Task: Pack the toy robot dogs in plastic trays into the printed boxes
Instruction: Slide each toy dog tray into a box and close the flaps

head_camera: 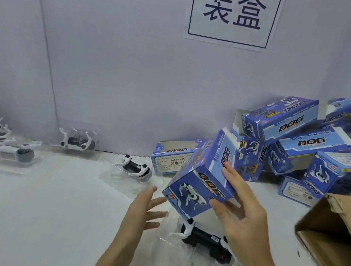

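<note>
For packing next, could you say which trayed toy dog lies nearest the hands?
The toy dog directly under the held printed box; the others lie farther back left.

Blue box (204, 181) tilted above trayed dog (205, 239)

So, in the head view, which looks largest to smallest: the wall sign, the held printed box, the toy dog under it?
1. wall sign, though its top is cut off.
2. held printed box, in the right hand; nearness enlarges it.
3. toy dog, partly hidden by box and hand.
</note>
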